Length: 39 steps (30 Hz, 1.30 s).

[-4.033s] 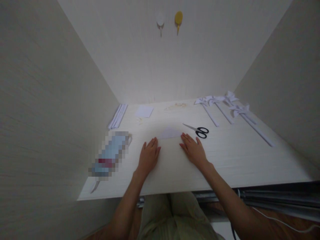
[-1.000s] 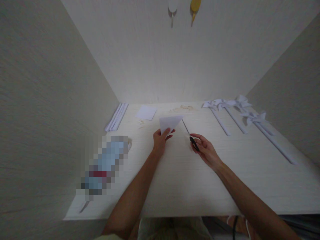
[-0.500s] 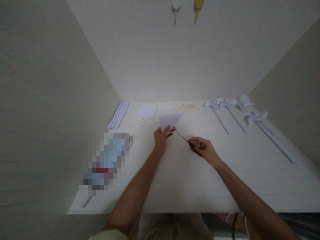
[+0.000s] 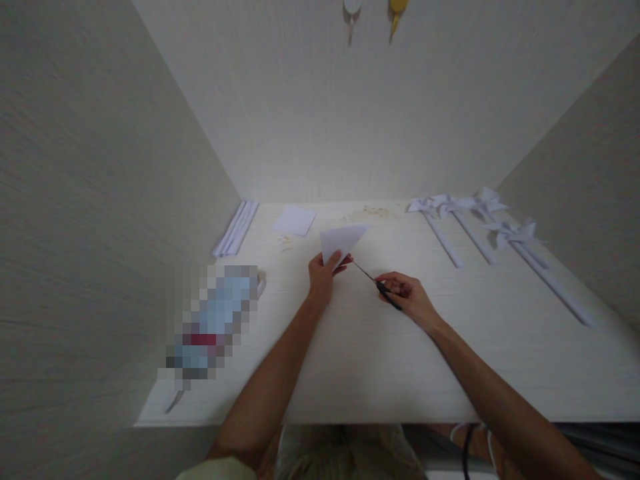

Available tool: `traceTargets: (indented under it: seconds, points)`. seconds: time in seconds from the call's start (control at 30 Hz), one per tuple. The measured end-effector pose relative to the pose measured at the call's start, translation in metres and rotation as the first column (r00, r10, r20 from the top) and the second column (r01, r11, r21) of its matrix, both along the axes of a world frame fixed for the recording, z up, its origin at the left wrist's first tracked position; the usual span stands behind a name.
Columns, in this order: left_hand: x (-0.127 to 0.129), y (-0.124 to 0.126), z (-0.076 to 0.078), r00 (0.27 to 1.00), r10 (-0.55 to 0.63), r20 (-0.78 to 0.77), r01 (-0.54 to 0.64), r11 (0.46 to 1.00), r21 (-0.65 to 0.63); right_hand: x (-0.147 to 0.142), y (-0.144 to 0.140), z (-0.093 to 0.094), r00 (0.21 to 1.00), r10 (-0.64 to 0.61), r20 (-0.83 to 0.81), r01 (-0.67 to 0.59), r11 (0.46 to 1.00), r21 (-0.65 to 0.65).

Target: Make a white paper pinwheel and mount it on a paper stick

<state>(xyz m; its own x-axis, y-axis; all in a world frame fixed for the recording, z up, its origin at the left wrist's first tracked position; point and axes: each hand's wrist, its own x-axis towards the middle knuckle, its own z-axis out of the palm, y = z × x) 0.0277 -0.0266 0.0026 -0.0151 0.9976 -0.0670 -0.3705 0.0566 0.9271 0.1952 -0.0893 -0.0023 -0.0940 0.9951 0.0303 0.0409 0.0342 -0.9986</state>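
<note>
My left hand [image 4: 326, 272] pinches a white sheet of paper [image 4: 343, 240] that looks folded to a triangle, held above the table. To its right, my right hand [image 4: 404, 293] grips a pair of scissors [image 4: 388, 295] by the black handles. The thin blades point up and left, with their tips close to the fingers of my left hand at the paper's lower edge. Whether the tips touch the paper I cannot tell.
Paper pinwheels on sticks [image 4: 537, 270] lie at the right. Rolled paper sticks [image 4: 237, 229] and a square sheet [image 4: 295, 220] lie at the back left. Small pale bits [image 4: 373, 212] are scattered at the back. A blurred-out object [image 4: 220, 320] occupies the left side of the table [image 4: 350, 373].
Both hands, the paper and the scissors hold nearly the same positions. Only a very slight shift of the view shows.
</note>
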Motion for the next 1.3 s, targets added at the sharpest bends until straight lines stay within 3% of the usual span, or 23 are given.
traceTargets:
  seconds: [0.37, 1.3]
  points:
    - [-0.0002, 0.0006, -0.0012, 0.999, -0.02, 0.025, 0.021, 1.0, -0.005, 0.0, 0.0, -0.0017, 0.998, 0.001, -0.057, -0.002, 1.0, -0.017]
    - [0.0, 0.0009, -0.0004, 1.0, -0.029, 0.009, 0.03, 0.999, -0.018, 0.0045, 0.0009, -0.0085, 0.999, 0.008, 0.037, -0.009, 1.0, 0.018]
